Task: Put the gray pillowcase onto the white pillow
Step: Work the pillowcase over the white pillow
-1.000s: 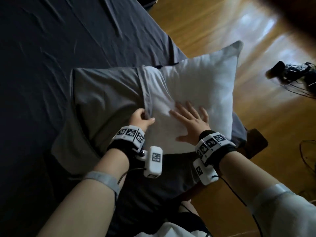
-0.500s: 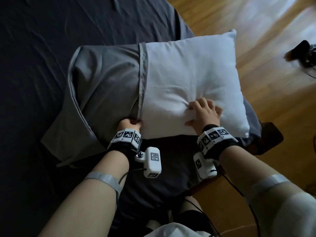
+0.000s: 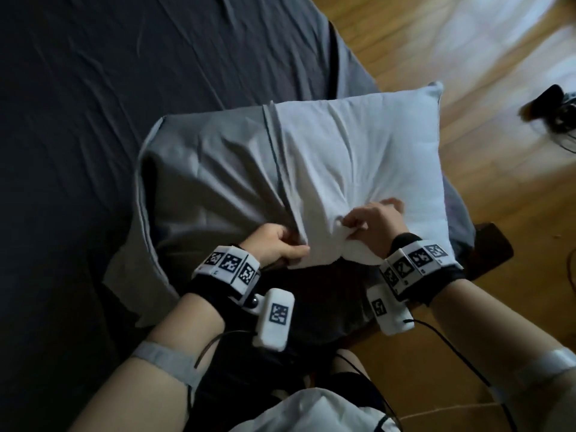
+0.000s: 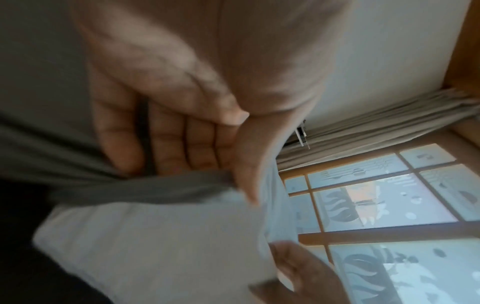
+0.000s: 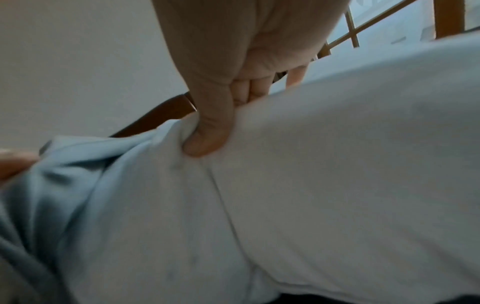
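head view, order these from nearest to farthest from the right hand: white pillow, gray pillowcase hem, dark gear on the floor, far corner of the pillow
From the right hand:
1. White pillow, gripped by that hand at its near edge.
2. Gray pillowcase hem, to its left, held by the left hand.
3. Far corner of the pillow, up and to the right.
4. Dark gear on the floor, far right on the wood.

The bed (image 3: 93, 120), dark-sheeted, bears the half-cased white pillow (image 3: 358, 151).

The left hand (image 4: 182, 115) pinches the gray pillowcase (image 4: 145, 187) hem, fingers curled. Below it bulges the white pillow (image 4: 161, 242). The right hand (image 4: 306, 275) grips the pillow's near edge
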